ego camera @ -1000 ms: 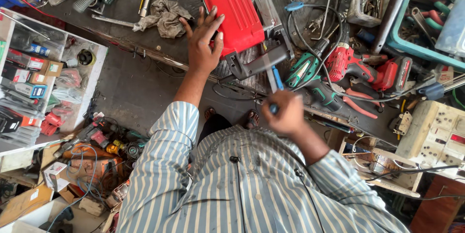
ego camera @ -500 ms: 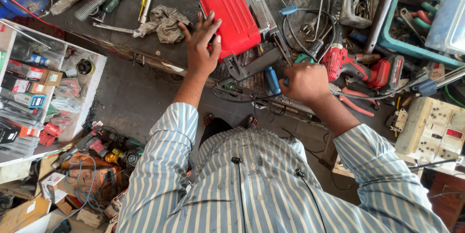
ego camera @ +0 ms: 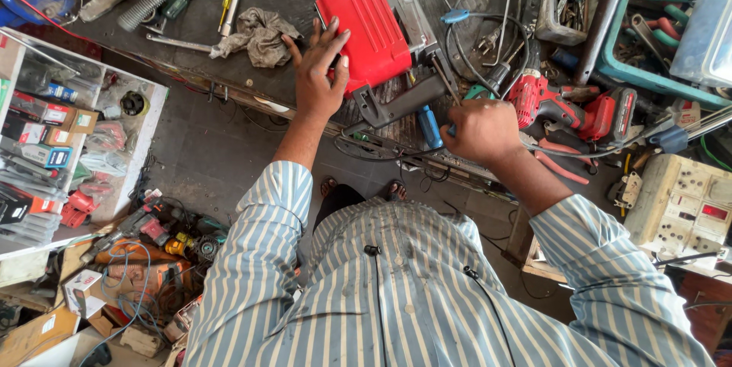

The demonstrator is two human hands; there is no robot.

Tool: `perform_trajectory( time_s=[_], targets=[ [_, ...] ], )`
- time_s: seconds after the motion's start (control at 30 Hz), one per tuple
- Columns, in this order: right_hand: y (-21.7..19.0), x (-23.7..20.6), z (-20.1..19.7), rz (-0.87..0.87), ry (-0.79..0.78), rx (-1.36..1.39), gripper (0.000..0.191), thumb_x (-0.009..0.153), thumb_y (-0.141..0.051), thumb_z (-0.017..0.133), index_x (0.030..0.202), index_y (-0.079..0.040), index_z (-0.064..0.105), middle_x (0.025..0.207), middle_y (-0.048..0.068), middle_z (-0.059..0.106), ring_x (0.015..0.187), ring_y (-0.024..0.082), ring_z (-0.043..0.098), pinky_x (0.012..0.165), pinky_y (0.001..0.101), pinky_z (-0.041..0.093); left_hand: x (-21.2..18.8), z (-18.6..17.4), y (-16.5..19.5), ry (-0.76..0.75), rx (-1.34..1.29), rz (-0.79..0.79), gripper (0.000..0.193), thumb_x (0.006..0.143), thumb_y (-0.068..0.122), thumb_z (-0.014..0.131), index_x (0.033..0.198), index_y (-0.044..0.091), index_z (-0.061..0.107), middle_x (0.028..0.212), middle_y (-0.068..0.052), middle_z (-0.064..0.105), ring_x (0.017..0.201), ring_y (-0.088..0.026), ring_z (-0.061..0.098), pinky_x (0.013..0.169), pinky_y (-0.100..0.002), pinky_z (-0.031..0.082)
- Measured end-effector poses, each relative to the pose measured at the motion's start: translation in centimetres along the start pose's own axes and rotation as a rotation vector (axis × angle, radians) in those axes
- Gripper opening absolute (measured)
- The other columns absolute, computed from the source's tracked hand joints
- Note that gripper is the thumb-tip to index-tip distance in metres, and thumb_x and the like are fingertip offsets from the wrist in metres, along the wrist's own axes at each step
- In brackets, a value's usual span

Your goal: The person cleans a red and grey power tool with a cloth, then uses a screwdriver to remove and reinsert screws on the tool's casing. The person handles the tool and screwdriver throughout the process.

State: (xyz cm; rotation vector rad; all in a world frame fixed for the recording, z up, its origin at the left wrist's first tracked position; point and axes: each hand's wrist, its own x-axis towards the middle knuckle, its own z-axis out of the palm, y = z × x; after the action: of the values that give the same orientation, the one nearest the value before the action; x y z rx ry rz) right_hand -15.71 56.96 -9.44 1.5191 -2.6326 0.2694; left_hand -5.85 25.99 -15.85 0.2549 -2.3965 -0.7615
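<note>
A: Where does the red power tool (ego camera: 364, 20) sit?
B: On the dark workbench (ego camera: 191, 39), near its front edge, grey handle toward the person.
A: And the left hand (ego camera: 320, 77)?
B: Spread flat, fingers wide, pressing the tool's red casing; it holds nothing.
A: The right hand (ego camera: 482, 130)?
B: Closed in a fist around a blue-handled screwdriver (ego camera: 429, 124), at the tool's grey handle, beside a red drill (ego camera: 560, 104)

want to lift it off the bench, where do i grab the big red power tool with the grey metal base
Probably by the dark grey handle that juts from the near end of the red power tool, coming from the bench's front edge. It is a bar that sticks out clear of the red body. The left hand lies flat on the casing; the right hand is closed on a blue-handled screwdriver.
</note>
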Motion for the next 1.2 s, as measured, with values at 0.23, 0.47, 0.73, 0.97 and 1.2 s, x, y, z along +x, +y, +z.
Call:
perform_trajectory(
  time_s=[0.23, 0.47, 0.73, 0.97, 1.2],
  targets=[
    [0.4, 0.2, -0.6, 0.001, -0.039, -0.032, 0.028, 0.079, -0.037, 0.071, 0.066, -0.012, 0.067, 0.068, 0.008, 0.066, 0.068, 0.029, 0.068, 0.057, 0.0467, 0.053, 0.1, -0.1, 0.2, 0.008, -0.011, 0.025, 0.035, 0.108, 0.025, 0.054, 0.14, 0.016, 0.066, 0.154, -0.007, 0.058, 0.154, -0.034, 0.039, 0.124, -0.068, -0.009],
    [0.5, 0.8, -1.5, -0.012, -0.112, -0.085, 0.029, 0.081, -0.038, 0.07, 0.069, -0.012, 0.07, 0.069, 0.009, 0.067, 0.067, 0.03, 0.069, 0.057, 0.0454, 0.054, 0.1, 0.1, 0.2, 0.011, -0.018, 0.016, 0.036, 0.108, 0.026, 0.054, 0.14, 0.016, 0.066, 0.154, -0.007, 0.057, 0.154, -0.035, 0.038, 0.124, -0.068, -0.008],
    [0.3, 0.0, 2.0, 0.066, 0.105, 0.11, 0.024, 0.077, -0.029, 0.072, 0.065, -0.009, 0.066, 0.069, 0.012, 0.065, 0.068, 0.032, 0.067, 0.06, 0.0448, 0.053, 0.0, 0.5, 0.1, 0.047, -0.016, 0.023, 0.035, 0.108, 0.026, 0.055, 0.139, 0.014, 0.067, 0.155, -0.009, 0.056, 0.153, -0.037, 0.039, 0.124, -0.068, -0.006],
    [1.1, -1.0, 7.3, 0.39, 0.093, 1.058, 0.016, 0.078, -0.008, 0.064, 0.064, -0.003, 0.058, 0.059, 0.006, 0.06, 0.054, 0.018, 0.055, 0.05, 0.0349, 0.041, 0.1, 0.2, 0.3, 0.054, -0.065, 0.02, 0.034, 0.107, 0.023, 0.056, 0.137, 0.013, 0.068, 0.154, -0.009, 0.057, 0.15, -0.037, 0.045, 0.126, -0.068, -0.003],
    [0.2, -0.9, 9.1, 0.479, 0.277, 1.966, 0.021, 0.073, 0.003, 0.055, 0.059, -0.007, 0.043, 0.058, 0.002, 0.042, 0.049, 0.01, 0.029, 0.048, 0.0282, 0.022, 0.1, 0.3, 0.2, 0.059, -0.033, -0.001, 0.034, 0.108, 0.028, 0.053, 0.134, 0.014, 0.07, 0.152, -0.007, 0.059, 0.147, -0.034, 0.05, 0.127, -0.068, -0.002]
  ],
)
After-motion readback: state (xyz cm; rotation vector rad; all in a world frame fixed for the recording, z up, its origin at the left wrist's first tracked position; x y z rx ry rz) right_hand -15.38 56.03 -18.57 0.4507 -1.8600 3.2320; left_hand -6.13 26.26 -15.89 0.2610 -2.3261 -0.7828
